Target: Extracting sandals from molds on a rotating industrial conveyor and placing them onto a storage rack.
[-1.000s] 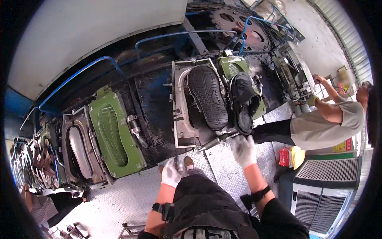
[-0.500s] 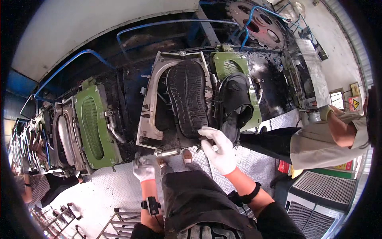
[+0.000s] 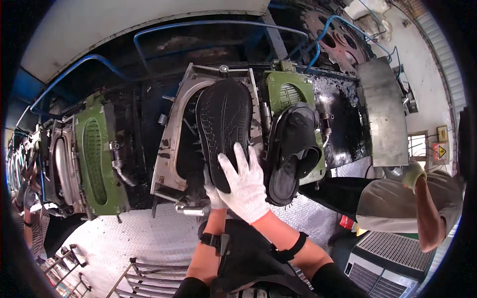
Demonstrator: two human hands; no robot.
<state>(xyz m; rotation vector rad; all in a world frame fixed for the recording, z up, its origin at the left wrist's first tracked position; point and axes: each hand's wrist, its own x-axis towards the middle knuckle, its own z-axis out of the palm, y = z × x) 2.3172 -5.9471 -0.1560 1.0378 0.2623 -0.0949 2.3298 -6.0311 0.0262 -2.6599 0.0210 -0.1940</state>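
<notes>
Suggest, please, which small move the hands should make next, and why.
Perhaps the left hand and right hand should close around the near end of the black sole: the right lies open over its upper face, spread wide, and the left is at its left edge, so both seem well placed to grip it.

Blue railing [image 3: 221, 22] — grey vented unit [image 3: 387, 263]

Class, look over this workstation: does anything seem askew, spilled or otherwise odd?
Yes. The black sandal beside the right hand slants across the green mould beneath it, overhanging its near edge, so seems askew. Further right, the machine bed is blotched and shiny, perhaps residue.
</notes>
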